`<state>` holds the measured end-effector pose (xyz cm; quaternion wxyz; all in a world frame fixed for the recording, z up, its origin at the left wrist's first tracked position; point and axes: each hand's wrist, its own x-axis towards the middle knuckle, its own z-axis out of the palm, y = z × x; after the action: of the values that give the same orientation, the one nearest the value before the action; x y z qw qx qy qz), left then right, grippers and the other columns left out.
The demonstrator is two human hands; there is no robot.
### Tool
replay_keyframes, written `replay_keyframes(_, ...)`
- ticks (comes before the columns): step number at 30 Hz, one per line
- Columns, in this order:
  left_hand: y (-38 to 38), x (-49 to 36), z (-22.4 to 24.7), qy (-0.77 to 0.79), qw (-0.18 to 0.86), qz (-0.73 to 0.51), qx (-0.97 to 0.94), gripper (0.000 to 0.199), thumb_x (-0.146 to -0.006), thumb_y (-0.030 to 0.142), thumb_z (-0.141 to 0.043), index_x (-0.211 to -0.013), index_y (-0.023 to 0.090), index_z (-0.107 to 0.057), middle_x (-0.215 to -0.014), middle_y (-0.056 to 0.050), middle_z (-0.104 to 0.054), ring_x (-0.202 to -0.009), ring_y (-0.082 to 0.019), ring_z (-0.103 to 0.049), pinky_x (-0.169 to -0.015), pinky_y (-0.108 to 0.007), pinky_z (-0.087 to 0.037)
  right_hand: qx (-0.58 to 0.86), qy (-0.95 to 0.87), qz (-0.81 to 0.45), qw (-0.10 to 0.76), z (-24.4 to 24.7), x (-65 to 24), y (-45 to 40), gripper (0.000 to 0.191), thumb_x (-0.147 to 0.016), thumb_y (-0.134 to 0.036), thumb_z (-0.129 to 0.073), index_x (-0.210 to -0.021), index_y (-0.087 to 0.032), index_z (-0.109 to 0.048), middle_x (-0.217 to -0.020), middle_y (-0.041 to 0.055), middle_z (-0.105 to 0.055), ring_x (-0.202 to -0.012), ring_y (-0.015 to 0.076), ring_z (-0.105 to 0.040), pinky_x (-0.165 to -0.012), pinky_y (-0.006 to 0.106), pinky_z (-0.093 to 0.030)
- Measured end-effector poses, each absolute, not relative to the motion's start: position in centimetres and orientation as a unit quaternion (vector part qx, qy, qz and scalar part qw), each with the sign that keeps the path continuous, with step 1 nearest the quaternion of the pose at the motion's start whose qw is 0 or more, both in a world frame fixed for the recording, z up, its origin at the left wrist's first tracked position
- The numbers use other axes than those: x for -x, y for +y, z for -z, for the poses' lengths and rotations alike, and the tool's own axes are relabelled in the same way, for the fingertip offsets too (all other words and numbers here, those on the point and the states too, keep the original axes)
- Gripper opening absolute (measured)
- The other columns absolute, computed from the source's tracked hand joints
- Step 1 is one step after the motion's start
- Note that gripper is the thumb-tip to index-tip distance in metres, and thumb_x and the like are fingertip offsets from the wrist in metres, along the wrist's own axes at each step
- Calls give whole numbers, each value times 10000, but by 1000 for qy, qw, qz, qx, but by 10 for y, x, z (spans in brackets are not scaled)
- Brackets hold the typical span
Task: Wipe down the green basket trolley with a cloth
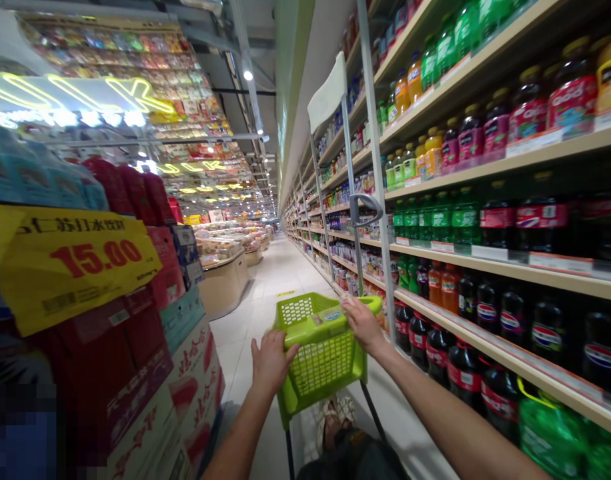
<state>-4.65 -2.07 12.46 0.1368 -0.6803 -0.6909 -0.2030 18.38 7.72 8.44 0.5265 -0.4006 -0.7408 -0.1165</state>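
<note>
A lime-green plastic shopping cart (pixel 318 367) with perforated walls and dark legs stands directly in front of me. My left hand (pixel 271 359) is closed around the left end of the cart's handle (pixel 315 325). On the handle's right part lies my right hand (pixel 364 325), fingers curled over the bar. The undersides of both grips are hidden. A small label is fixed to the handle between the hands. Little of the basket's inside shows, and I cannot tell whether it holds anything. My shoes (pixel 335 415) appear on the floor behind the cart.
Shelves of bottled drinks (pixel 465 220) line the right side, close to the cart. A tall metal pole (pixel 349 180) with a white panel rises by them. Stacked cartons (pixel 190 393) with a yellow price sign (pixel 80 260) stand left. The tiled aisle (pixel 263 277) runs ahead past display counters (pixel 225 280).
</note>
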Motion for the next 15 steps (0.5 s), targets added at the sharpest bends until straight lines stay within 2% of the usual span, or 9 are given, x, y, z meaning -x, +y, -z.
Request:
replay_keyframes(3,-20,44,-124,-686,141,214,681,331,-835,380,-417,-1078,193,-542,-1199,-107,-555,-1161,-250,-439,-1011,-546,-214,426,-706,110,555,-82,-183,75,334,-811,-138,-409,-1068,-191,-616,-1197,102,-559,-1161,210,-468,-975,424,-390)
replay_keyframes(9,-17,44,-123,-687,146,210,681,323,-830,389,-415,-1056,201,-550,-1176,-107,-569,-1146,-256,-457,-1007,-560,-205,252,-817,148,497,-87,-119,47,322,-855,-148,-390,-1099,-190,-596,-1296,100,-485,-1225,194,-398,-996,422,-366)
replay_keyframes(15,-22,44,-139,-687,92,217,688,384,-810,369,-435,-1139,184,-506,-1231,-102,-538,-1182,-259,-428,-1032,-587,-127,403,-729,123,539,-82,-167,83,335,-790,-115,-420,-1058,-153,-618,-1210,145,-543,-1158,246,-469,-954,471,-401)
